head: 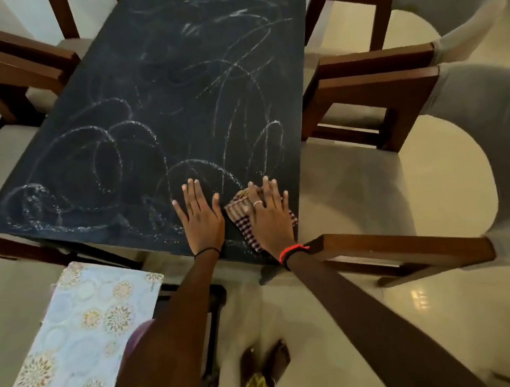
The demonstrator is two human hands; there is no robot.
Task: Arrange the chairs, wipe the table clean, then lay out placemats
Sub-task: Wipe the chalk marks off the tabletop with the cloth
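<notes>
I noted R hand (269, 210) pressed flat on cloth (243, 223) at lower-right corner of table (145, 79), L hand (202, 218) flat just beside; streaks (96, 151) lay up-left, along its long axis.

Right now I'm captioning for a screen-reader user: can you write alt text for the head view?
A person's right hand presses a checked cloth flat on the near right corner of a dark table streaked with pale swirls, the left hand flat beside it. Wooden chairs flank the table; a patterned placemat shows at lower left.
</notes>
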